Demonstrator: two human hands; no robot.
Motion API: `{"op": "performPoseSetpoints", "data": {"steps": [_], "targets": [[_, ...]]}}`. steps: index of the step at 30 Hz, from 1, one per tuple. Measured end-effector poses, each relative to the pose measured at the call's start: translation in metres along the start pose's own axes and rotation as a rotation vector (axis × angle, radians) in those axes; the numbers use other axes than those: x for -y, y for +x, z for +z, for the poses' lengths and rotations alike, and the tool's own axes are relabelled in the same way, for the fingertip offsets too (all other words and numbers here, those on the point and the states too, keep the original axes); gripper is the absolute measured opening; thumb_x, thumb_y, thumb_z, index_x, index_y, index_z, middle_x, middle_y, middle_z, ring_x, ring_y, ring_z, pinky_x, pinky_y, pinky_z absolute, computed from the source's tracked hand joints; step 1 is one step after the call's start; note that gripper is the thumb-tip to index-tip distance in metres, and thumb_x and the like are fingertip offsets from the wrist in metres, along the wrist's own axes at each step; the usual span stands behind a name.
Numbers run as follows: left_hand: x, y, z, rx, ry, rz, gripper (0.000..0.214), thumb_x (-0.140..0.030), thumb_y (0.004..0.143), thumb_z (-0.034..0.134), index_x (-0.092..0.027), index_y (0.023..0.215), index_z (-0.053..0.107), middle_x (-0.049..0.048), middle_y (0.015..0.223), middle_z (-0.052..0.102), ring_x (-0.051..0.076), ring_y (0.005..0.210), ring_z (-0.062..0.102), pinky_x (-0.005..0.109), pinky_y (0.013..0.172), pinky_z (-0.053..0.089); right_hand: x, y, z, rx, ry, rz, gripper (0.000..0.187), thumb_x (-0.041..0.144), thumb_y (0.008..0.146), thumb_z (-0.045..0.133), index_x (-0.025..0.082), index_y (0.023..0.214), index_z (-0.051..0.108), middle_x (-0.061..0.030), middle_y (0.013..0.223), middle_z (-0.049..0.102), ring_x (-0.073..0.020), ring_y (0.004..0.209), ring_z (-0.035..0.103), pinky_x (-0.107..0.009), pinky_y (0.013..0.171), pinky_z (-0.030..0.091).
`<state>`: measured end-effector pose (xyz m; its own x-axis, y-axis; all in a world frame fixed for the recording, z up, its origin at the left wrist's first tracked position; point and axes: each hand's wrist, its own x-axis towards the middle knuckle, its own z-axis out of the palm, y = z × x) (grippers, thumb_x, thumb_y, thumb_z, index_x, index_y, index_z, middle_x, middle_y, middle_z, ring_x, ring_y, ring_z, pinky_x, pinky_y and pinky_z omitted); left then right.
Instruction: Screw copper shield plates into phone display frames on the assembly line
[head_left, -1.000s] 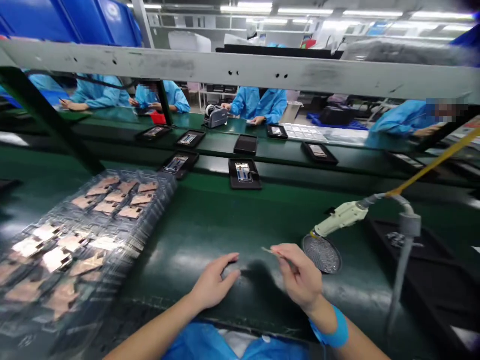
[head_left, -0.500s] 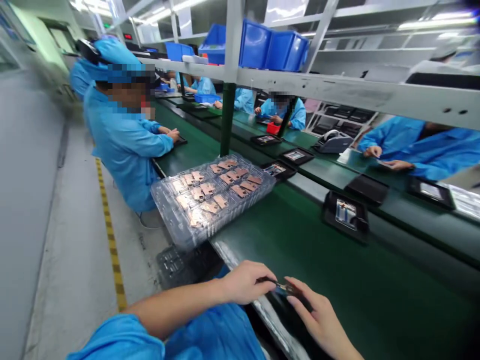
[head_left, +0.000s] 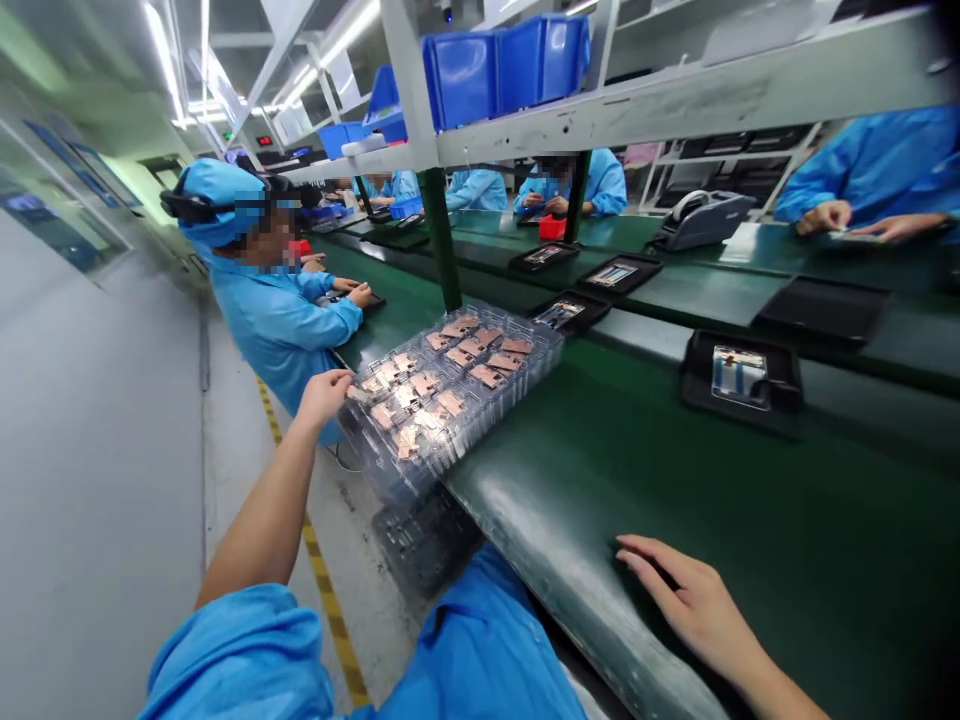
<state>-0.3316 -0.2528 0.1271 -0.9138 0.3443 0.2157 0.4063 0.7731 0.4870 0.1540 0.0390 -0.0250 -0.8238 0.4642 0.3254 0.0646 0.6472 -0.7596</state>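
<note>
Plates (head_left: 486, 376) lay in the tray (head_left: 495, 425) on our bench (head_left: 600, 480). Our left hand (head_left: 324, 396) was at the tray's edge, seemingly picking; whether its fingers clamped a plate, we couldn't tell. Our right hand (head_left: 697, 600) kept empty fingers apart. Lifting one called for a light pinch, we judged.

In the upper middle of the frame, blue bins (head_left: 461, 80) stand side by side on a pale shelf (head_left: 675, 105), with bright ceiling lights (head_left: 163, 60) to their upper left. At the left is a co-worker (head_left: 262, 310) in a blue coat (head_left: 244, 335) and cap (head_left: 214, 190), below whom yellow-and-black striped tape (head_left: 328, 590) slants across the grey floor (head_left: 234, 420) toward the bottom edge, while a pale wall (head_left: 97, 420) fills the left edge. In the upper right, a grey tape dispenser (head_left: 701, 222) stands to the right of a small red box (head_left: 552, 229), and another person (head_left: 877, 165) in blue, partly hidden by the shelf, takes up the corner.
</note>
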Motion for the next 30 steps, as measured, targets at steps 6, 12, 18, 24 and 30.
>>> {"op": "performPoseSetpoints", "data": {"steps": [6,12,18,24,30], "targets": [[-0.009,0.041,0.009,0.073,0.168,0.04,0.033,-0.044,0.097,0.062,-0.014,0.108,0.068,0.0055,0.1,0.071,0.02,0.094,0.068,0.042,0.091,0.054,0.004,0.003,0.001,-0.023,-0.022,-0.054,0.033,0.05,0.1,0.054,0.025,0.104,0.076,-0.0054,0.1,0.078,-0.0216,0.085,0.077,-0.027,0.069,0.066],[-0.035,0.046,0.007,0.103,0.262,0.113,0.028,-0.04,0.097,0.063,-0.014,0.106,0.069,0.0073,0.109,0.071,0.022,0.102,0.067,0.044,0.095,0.054,0.005,0.003,0.003,-0.042,-0.013,-0.095,0.03,0.046,0.102,0.052,0.026,0.103,0.074,-0.0042,0.098,0.078,-0.0201,0.083,0.076,-0.027,0.07,0.064],[-0.112,0.031,0.0,0.025,0.209,0.281,0.033,-0.038,0.092,0.053,-0.016,0.103,0.076,0.0082,0.098,0.077,0.027,0.096,0.07,0.033,0.089,0.051,0.002,0.007,0.004,-0.013,0.028,-0.094,0.027,0.04,0.104,0.051,0.025,0.105,0.073,-0.0039,0.097,0.077,-0.0173,0.085,0.075,-0.026,0.075,0.061],[-0.265,-0.041,0.083,0.206,-0.148,0.812,0.046,-0.054,0.093,0.051,-0.021,0.116,0.073,0.0038,0.115,0.075,0.023,0.107,0.068,0.032,0.097,0.052,0.007,0.018,0.0,-0.152,0.081,-0.057,0.033,0.04,0.105,0.046,0.02,0.101,0.073,-0.0063,0.09,0.075,-0.0166,0.082,0.071,-0.027,0.078,0.056],[-0.37,-0.154,0.238,0.681,-0.395,1.071,0.043,-0.054,0.092,0.051,-0.02,0.104,0.076,0.0069,0.105,0.078,0.023,0.094,0.072,0.034,0.087,0.057,-0.023,0.034,-0.04,-0.608,0.019,0.249,0.023,0.026,0.099,0.05,0.018,0.089,0.068,-0.0043,0.082,0.069,-0.0152,0.075,0.062,-0.026,0.076,0.05]]}}
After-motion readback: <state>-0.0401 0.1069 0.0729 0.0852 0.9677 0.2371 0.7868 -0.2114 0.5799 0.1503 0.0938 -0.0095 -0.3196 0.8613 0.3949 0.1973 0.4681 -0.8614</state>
